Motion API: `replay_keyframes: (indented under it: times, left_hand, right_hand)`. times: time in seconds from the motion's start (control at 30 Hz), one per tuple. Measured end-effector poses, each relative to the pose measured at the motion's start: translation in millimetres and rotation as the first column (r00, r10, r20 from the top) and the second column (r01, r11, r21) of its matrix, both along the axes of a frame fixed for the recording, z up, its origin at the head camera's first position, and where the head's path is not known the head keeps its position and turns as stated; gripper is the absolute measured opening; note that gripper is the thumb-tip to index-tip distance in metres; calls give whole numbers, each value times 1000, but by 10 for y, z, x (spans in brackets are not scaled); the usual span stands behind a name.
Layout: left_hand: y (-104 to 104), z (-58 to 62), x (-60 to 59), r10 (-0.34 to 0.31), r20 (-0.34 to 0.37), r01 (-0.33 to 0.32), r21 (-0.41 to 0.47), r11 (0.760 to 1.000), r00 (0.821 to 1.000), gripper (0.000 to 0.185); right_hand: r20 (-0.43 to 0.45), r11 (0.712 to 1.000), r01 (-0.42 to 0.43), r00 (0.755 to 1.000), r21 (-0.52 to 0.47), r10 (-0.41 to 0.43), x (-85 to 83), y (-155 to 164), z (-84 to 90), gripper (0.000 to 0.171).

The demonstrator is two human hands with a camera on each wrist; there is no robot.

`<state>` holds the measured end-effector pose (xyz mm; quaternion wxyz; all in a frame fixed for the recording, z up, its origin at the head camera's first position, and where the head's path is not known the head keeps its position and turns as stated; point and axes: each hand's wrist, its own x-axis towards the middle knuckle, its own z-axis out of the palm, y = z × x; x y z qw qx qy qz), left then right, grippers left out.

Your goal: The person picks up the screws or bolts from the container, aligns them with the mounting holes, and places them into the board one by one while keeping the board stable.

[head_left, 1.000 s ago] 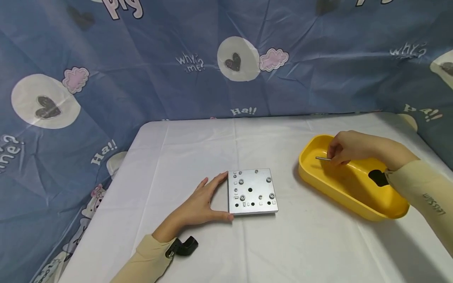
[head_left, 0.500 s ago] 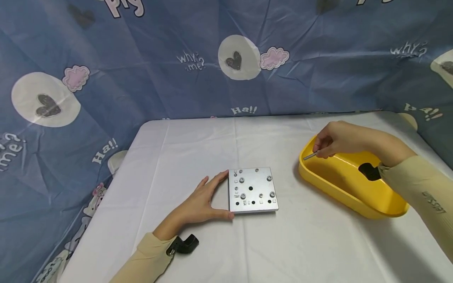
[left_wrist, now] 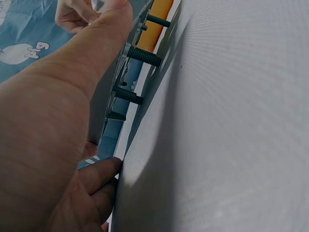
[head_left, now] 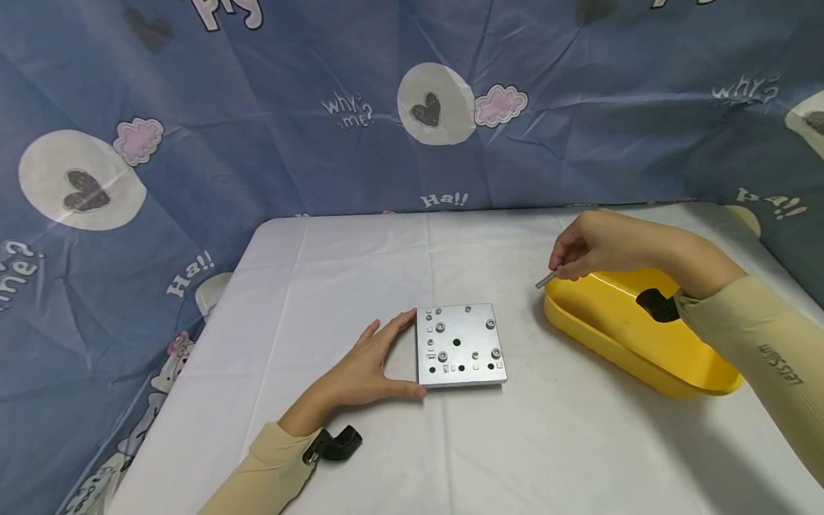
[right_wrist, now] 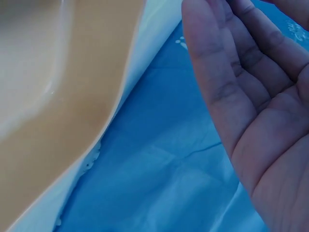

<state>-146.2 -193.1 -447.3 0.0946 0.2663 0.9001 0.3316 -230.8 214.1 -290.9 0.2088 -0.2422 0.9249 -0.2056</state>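
A square metal plate (head_left: 460,345) with holes and several screws lies on the white table (head_left: 360,265). My left hand (head_left: 367,368) rests at its left edge, thumb and fingers touching the plate's side. In the left wrist view the plate (left_wrist: 126,72) shows edge-on with bolts sticking out. My right hand (head_left: 589,247) hovers over the near-left rim of the yellow tray (head_left: 637,332), pinching a thin metal pin (head_left: 546,280) that points down-left. The right wrist view shows only my palm (right_wrist: 251,111) and the tray's wall (right_wrist: 72,96); the pin is hidden there.
A blue patterned cloth (head_left: 257,121) hangs behind and to both sides of the table. A black wrist mount (head_left: 335,445) sits by my left sleeve. Bare white cloth lies between the plate and the tray.
My right hand has lifted the pin out of the yellow tray and moved it left, past the tray's rim. The left hand and the plate have stayed put.
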Motion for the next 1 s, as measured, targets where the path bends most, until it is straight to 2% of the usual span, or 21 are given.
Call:
replay_keyframes:
  times: [0.2, 0.47, 0.7, 1.0]
  left_hand:
    - [1, 32, 8, 5, 28, -5, -19, 1000, 1000, 128]
    - [-11, -24, 9, -5, -13, 5, 37, 999, 1000, 128]
    - [-28, -47, 16, -10, -46, 13, 51, 999, 999, 127]
    - [-12, -13, 30, -11, -26, 13, 51, 999, 1000, 127]
  right_hand:
    - [-34, 1000, -14, 999, -20, 13, 1, -151, 30, 13]
    - [-65, 998, -63, 996, -28, 62, -22, -382, 30, 14]
    - [-5, 993, -95, 995, -67, 95, -25, -597, 30, 14]
    - [60, 982, -152, 985, -110, 159, -33, -866, -107, 6]
